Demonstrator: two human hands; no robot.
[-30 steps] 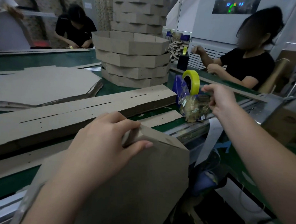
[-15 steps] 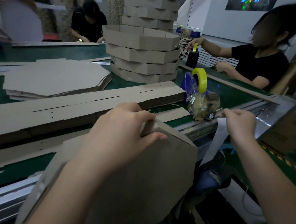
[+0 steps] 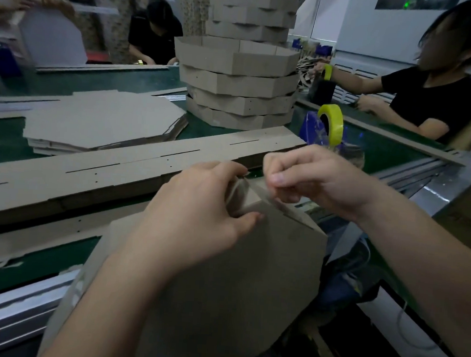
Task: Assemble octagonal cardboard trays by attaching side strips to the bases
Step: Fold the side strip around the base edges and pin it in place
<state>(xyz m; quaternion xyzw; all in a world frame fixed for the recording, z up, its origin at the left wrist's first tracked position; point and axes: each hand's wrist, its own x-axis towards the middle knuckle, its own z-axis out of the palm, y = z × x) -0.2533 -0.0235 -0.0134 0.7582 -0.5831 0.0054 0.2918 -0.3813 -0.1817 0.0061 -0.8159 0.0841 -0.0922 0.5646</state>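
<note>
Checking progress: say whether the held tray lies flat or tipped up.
Tipped up: the tray shows its base to the camera, left hand gripping its top.

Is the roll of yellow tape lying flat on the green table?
No, the roll of yellow tape stands upright on edge, mounted in the blue plastic tape dispenser.

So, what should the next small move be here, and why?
Probably lower the right hand and press its tape onto the top corner of the tray. The left hand grips the folded cardboard at that corner, and the right hand hovers right beside it, pinching what looks like a thin clear strip.
</note>
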